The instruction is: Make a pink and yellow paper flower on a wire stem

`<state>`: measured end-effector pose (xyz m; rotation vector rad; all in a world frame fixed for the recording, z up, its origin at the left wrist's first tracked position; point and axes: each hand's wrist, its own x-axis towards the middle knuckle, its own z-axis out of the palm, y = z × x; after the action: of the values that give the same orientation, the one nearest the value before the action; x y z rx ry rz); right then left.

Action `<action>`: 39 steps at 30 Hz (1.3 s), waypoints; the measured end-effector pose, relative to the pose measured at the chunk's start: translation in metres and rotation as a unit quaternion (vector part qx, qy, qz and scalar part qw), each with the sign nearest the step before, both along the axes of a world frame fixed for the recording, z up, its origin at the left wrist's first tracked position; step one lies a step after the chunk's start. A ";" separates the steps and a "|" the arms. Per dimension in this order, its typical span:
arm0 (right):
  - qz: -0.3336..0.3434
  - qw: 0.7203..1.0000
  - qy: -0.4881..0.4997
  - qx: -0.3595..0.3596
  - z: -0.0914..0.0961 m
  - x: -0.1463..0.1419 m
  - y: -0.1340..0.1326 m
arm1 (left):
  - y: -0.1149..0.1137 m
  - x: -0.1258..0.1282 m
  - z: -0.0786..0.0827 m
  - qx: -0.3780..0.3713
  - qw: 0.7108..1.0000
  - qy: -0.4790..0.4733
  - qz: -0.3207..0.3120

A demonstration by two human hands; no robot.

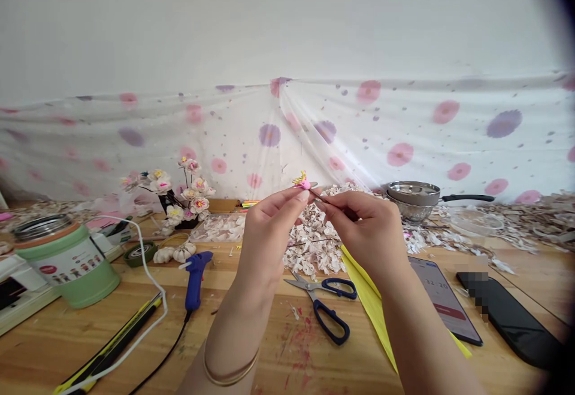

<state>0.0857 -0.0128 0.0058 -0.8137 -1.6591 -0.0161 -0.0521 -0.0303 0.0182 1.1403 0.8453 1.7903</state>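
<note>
My left hand (265, 233) pinches a small pink flower centre (305, 184) with yellow strands at its top. From its lower right runs a thin dark stem (317, 195), gripped between the thumb and fingers of my right hand (371, 227). Both hands are raised above the table, close together. A heap of whitish dried petals or peels (309, 251) lies behind and below them. Under my hands, scissors (321, 299) with dark blue handles rest partly opened on the wood. My fingers hide part of the pink piece.
To the left are a blue glue gun (194, 281), a green container (67, 269), a white cable (162, 290) and finished flowers (197, 191). Yellow paper (366, 299), two phones (444, 299) and a handled pan (413, 194) stand or lie to the right. Flowered plastic sheeting (404, 125) covers the lower wall.
</note>
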 end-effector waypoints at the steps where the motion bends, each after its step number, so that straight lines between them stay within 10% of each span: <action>1: -0.015 1.000 -0.007 0.024 -0.001 -0.001 0.000 | 0.000 0.000 0.000 0.003 1.000 -0.004 -0.005; 13: -0.160 0.948 -0.056 0.268 -0.018 -0.030 0.003 | 0.006 0.004 -0.005 0.077 0.993 -0.033 0.088; 19: 0.041 0.969 0.029 0.241 -0.017 -0.023 0.009 | -0.005 -0.007 -0.004 0.187 0.971 0.084 0.125; 23: 0.185 0.956 0.062 0.219 -0.012 -0.008 0.014 | -0.019 -0.010 0.000 0.359 0.885 0.231 0.183; 29: 0.324 0.925 0.056 0.190 -0.002 0.003 0.014 | -0.027 -0.014 0.009 0.480 0.820 0.295 0.102; 39: 0.407 0.905 0.028 0.123 0.001 0.005 0.012 | -0.019 -0.012 0.009 0.472 0.826 0.304 -0.059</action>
<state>0.0907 -0.0009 0.0067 0.1100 -1.7841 0.3706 -0.0640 -0.0493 0.0274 2.4309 0.1229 1.7615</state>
